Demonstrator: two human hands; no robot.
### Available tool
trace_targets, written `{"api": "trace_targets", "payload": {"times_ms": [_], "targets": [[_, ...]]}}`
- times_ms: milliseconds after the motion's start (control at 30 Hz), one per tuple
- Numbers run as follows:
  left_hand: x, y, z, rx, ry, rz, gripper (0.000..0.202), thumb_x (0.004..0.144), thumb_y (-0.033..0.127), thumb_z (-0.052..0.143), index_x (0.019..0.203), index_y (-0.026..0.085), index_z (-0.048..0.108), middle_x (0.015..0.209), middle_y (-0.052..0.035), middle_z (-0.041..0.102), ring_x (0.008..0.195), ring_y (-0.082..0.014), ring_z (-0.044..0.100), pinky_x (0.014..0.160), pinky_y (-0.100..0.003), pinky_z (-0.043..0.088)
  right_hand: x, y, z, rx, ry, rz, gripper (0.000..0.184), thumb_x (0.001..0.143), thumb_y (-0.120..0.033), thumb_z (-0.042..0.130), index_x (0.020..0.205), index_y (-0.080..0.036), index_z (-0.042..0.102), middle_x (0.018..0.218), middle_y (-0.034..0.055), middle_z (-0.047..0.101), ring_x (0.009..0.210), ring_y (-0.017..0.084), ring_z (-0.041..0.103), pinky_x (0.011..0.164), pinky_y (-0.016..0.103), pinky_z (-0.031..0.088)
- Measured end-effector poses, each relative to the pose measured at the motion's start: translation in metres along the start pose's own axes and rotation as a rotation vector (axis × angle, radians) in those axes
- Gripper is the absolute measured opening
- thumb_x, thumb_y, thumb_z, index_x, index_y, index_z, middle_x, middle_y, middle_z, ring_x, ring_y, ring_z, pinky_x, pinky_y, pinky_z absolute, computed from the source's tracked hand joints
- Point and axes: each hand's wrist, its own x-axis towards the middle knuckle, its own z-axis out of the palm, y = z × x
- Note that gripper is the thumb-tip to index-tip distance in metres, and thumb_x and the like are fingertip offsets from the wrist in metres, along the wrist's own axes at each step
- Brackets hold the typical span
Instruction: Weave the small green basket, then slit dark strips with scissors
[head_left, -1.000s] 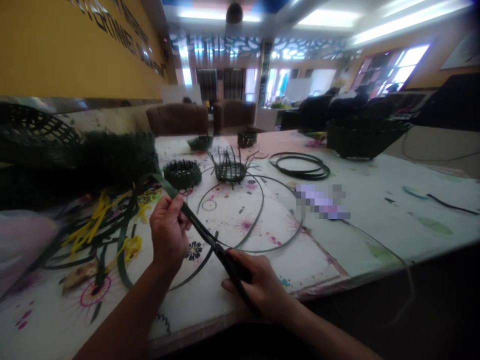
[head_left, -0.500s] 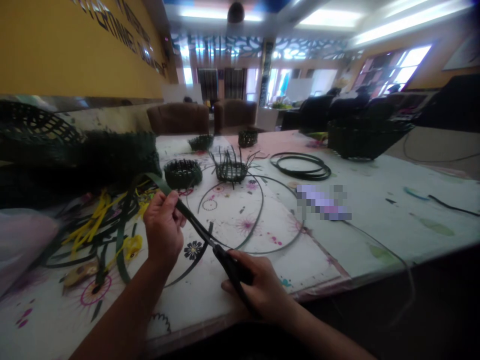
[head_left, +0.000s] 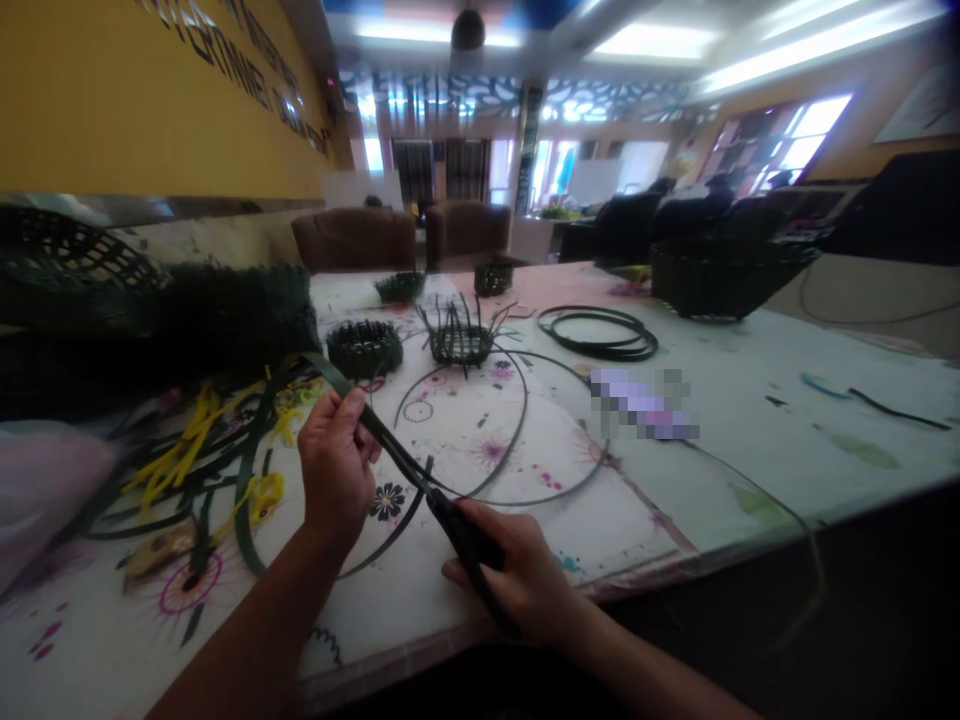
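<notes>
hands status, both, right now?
Left hand: closed, pinching a dark green strip between thumb and fingers.
Right hand: closed on the black handles of scissors.

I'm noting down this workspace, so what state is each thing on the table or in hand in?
Green strip: curved, gripped by the left hand
Scissors: gripped by the right hand, blades at the strip, opening unclear
Spiky small basket: unfinished, strip ends sticking up
Coil: looped, lying flat
Large basket at right: upright
Yellow strips: heaped loosely
</notes>
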Motion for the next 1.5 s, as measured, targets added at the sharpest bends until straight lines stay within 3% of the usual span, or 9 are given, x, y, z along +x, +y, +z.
{"api": "trace_targets", "payload": {"times_ms": [167, 300, 500, 700, 867, 1033, 1200, 1500], "targets": [[0.007, 0.001, -0.002, -0.018, -0.002, -0.034, 0.029, 0.074, 0.018, 0.065, 0.061, 0.019, 0.039, 0.044, 0.0086, 0.031, 0.035, -0.0047, 0.024, 0.032, -0.016, 0.020, 0.002, -0.003, -0.001, -0.014, -0.039, 0.012, 0.022, 0.078, -0.025, 0.068, 0.098, -0.014, 0.067, 0.071, -0.0028, 0.052, 0.063, 0.011, 0.043, 0.060, 0.022, 0.037], [0.013, 0.004, -0.005, -0.035, -0.025, -0.045, 0.026, 0.074, 0.018, 0.065, 0.064, 0.018, 0.041, 0.046, 0.0086, 0.032, 0.034, -0.0042, 0.024, 0.032, -0.016, 0.019, 0.001, -0.002, -0.002, -0.026, -0.035, 0.039, 0.029, 0.076, -0.028, 0.071, 0.102, -0.014, 0.067, 0.073, -0.0021, 0.055, 0.063, 0.012, 0.044, 0.060, 0.022, 0.037], [0.005, 0.003, -0.003, 0.023, -0.029, 0.029, 0.027, 0.077, 0.019, 0.065, 0.064, 0.018, 0.041, 0.047, 0.0078, 0.033, 0.036, -0.0043, 0.026, 0.033, -0.015, 0.021, -0.001, 0.001, 0.000, -0.016, 0.011, 0.035, 0.036, 0.073, -0.024, 0.074, 0.107, -0.015, 0.067, 0.070, -0.0040, 0.052, 0.062, 0.011, 0.043, 0.057, 0.021, 0.035], [0.000, -0.001, 0.000, 0.030, -0.050, -0.001, 0.029, 0.076, 0.020, 0.065, 0.063, 0.018, 0.040, 0.044, 0.0085, 0.032, 0.035, -0.0044, 0.025, 0.032, -0.015, 0.021, -0.001, 0.004, 0.001, -0.008, 0.043, 0.004, 0.032, 0.071, -0.024, 0.076, 0.101, -0.014, 0.068, 0.069, -0.0043, 0.051, 0.062, 0.011, 0.043, 0.057, 0.022, 0.035], [-0.001, -0.002, 0.000, 0.007, -0.040, 0.002, 0.027, 0.076, 0.020, 0.066, 0.064, 0.018, 0.042, 0.043, 0.0087, 0.033, 0.035, -0.0046, 0.025, 0.032, -0.015, 0.021, 0.000, 0.001, -0.001, -0.007, 0.011, 0.005, 0.033, 0.073, -0.024, 0.074, 0.103, -0.013, 0.067, 0.071, -0.0034, 0.052, 0.063, 0.011, 0.042, 0.058, 0.022, 0.035], [0.004, -0.003, -0.005, 0.007, -0.040, -0.005, 0.027, 0.076, 0.021, 0.065, 0.063, 0.018, 0.042, 0.042, 0.0086, 0.033, 0.034, -0.0047, 0.025, 0.032, -0.016, 0.020, 0.002, -0.003, -0.002, 0.001, -0.028, 0.004, 0.020, 0.078, -0.026, 0.070, 0.093, -0.012, 0.066, 0.067, -0.0042, 0.046, 0.061, 0.010, 0.039, 0.056, 0.022, 0.033], [0.011, 0.001, -0.007, -0.018, -0.055, 0.004, 0.029, 0.077, 0.022, 0.066, 0.063, 0.018, 0.040, 0.045, 0.0082, 0.035, 0.035, -0.0046, 0.026, 0.032, -0.016, 0.021, 0.000, -0.001, 0.000, -0.013, -0.014, 0.008, 0.026, 0.076, -0.026, 0.072, 0.098, -0.012, 0.067, 0.071, -0.0033, 0.051, 0.062, 0.011, 0.042, 0.058, 0.022, 0.036], [-0.006, -0.001, 0.002, -0.013, -0.041, 0.023, 0.029, 0.078, 0.021, 0.065, 0.063, 0.018, 0.040, 0.044, 0.0083, 0.032, 0.036, -0.0049, 0.025, 0.032, -0.016, 0.020, -0.002, 0.003, 0.001, -0.022, 0.058, -0.009, 0.030, 0.071, -0.024, 0.075, 0.099, -0.015, 0.068, 0.067, -0.0051, 0.049, 0.060, 0.010, 0.042, 0.057, 0.022, 0.034]]}}
